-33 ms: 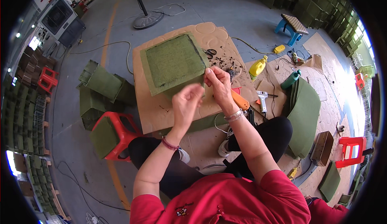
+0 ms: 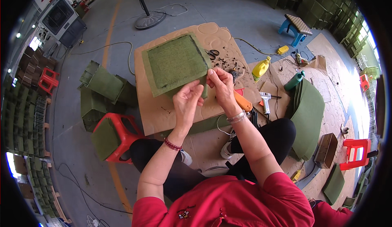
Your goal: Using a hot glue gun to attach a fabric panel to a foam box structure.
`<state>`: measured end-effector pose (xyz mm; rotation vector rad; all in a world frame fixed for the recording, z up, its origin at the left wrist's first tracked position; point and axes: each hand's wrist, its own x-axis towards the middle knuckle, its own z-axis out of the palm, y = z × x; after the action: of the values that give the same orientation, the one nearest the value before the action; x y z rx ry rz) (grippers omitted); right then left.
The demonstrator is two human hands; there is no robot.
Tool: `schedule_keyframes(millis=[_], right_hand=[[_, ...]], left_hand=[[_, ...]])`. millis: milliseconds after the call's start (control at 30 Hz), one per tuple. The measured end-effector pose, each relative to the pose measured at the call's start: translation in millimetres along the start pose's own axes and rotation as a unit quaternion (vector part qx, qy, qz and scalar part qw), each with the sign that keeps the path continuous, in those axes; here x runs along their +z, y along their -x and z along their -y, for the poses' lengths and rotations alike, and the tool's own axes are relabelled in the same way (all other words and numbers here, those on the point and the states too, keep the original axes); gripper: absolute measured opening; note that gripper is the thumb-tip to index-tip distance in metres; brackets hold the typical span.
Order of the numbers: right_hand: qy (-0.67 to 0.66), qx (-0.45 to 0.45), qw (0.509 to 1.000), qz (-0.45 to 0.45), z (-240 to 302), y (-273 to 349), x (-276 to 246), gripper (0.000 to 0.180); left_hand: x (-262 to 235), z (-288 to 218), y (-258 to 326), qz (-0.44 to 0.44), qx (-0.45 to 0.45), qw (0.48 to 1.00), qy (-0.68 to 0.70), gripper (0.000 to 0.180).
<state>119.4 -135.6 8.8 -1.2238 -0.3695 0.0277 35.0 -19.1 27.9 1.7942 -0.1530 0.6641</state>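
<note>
A square green fabric-covered box (image 2: pixel 175 63) rests on a cardboard-topped work surface (image 2: pixel 143 112), a dark line along the right edge of its top face. My right hand (image 2: pixel 222 84) pinches the box's near right corner between thumb and fingers. Close to the box's near edge is my left hand (image 2: pixel 188 98), fingers curled and thumb against them; whatever they hold, if anything, is too small to make out. Black-handled scissors (image 2: pixel 212 54) lie right of the box among dark scraps (image 2: pixel 232 65). An orange-handled tool (image 2: pixel 243 101) is beside my right wrist.
A yellow bottle (image 2: pixel 261 68), a glue gun (image 2: pixel 266 101) and a green bottle (image 2: pixel 295 81) stand or lie to the right, near stacked green panels (image 2: pixel 308 116). At left are green boxes (image 2: pixel 104 84) and a red stool (image 2: pixel 126 125). Cords cross the floor.
My left hand has shifted slightly; its motion blur is gone and its fingers are now curled at the box's near edge. My right hand stays on the corner.
</note>
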Motion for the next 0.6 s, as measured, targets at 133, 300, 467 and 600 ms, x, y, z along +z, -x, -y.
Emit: schedule_keyframes(millis=[133, 300, 467, 600], right_hand=[[-0.015, 0.007, 1.000, -0.002, -2, 0, -3, 0.028], [-0.004, -0.002, 1.000, 0.006, -1, 2, -4, 0.027], [-0.045, -0.006, 0.999, 0.003, -6, 2, -4, 0.025], [-0.045, 0.007, 0.999, 0.000, -2, 4, -3, 0.025]], left_hand=[[24, -11, -11, -0.077, -0.244, 0.917, 0.305, 0.034], [38, -13, -20, -0.122, -0.246, 0.909, 0.315, 0.027], [44, -5, -19, -0.150, -0.208, 0.931, 0.260, 0.029], [46, 0, -17, -0.162, -0.177, 0.937, 0.253, 0.030]])
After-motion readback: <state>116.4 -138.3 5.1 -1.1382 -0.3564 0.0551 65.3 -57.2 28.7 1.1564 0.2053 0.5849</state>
